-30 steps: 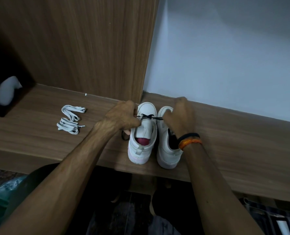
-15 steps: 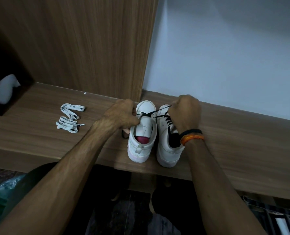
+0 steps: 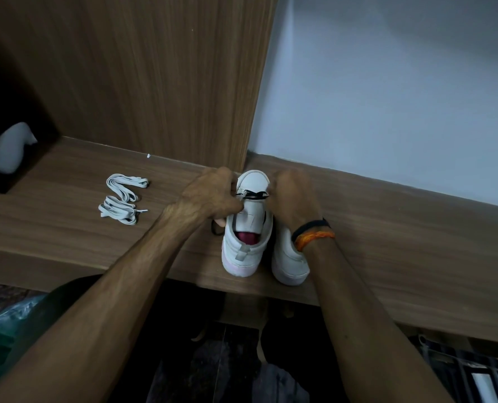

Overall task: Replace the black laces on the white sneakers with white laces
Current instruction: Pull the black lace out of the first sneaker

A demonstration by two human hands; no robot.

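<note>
Closest to you, 2 white sneakers sit side by side at the front edge of the wooden shelf [image 3: 387,228], heels toward you. The left sneaker [image 3: 246,242] has its tongue loose and a red insole showing; the right sneaker [image 3: 288,257] is mostly hidden under your wrist, which wears a black band and an orange band [image 3: 314,238]. Your left hand [image 3: 212,197] is curled around the left side of the left sneaker, and your right hand [image 3: 292,196] is bunched at its right side. Both pinch the black lace [image 3: 252,195], which runs across the shoe near the toe between your hands. Further left on the shelf, well apart from the shoes, the white laces [image 3: 121,199] lie in 2 loose bundles. Behind everything stand a wood panel [image 3: 154,82] and a pale wall [image 3: 387,97].
</note>
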